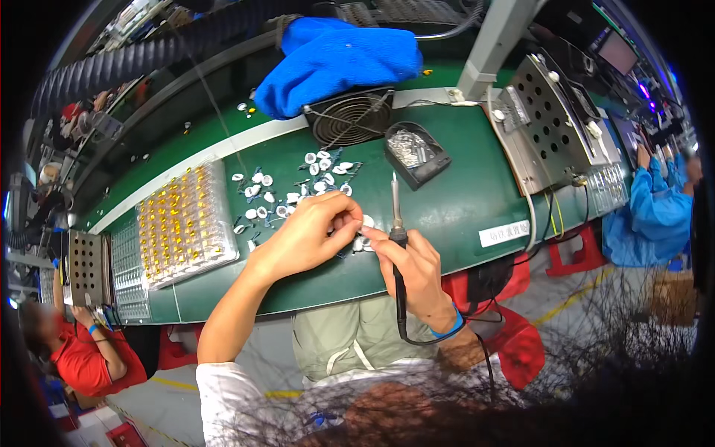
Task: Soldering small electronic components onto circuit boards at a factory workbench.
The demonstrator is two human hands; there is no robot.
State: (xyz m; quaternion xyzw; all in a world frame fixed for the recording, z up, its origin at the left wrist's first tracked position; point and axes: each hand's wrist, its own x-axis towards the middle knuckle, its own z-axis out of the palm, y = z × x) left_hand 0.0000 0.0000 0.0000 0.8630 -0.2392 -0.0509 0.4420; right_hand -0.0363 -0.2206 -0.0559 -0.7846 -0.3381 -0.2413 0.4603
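My right hand [418, 272] is wrapped round a soldering iron [395, 205], its metal tip pointing away from me and its cord running down past a blue wrist band. My left hand [316, 231] is closed, thumb and forefinger pinched on a small white round part [367, 221]. The fingertips of both hands meet at this part, so most of it is hidden. Beyond my left hand lie several loose white round parts [325, 165] with short dark wires. A black bin [434, 168] of small shiny pieces stands just past the iron's tip.
A clear tray [229, 235] with rows of yellow pieces lies on the green bench [477, 179] at left. A black fan [350, 119] with blue cloth [339, 63] over it stands behind. To the right is a perforated metal box [540, 123]. Other people sit at both sides.
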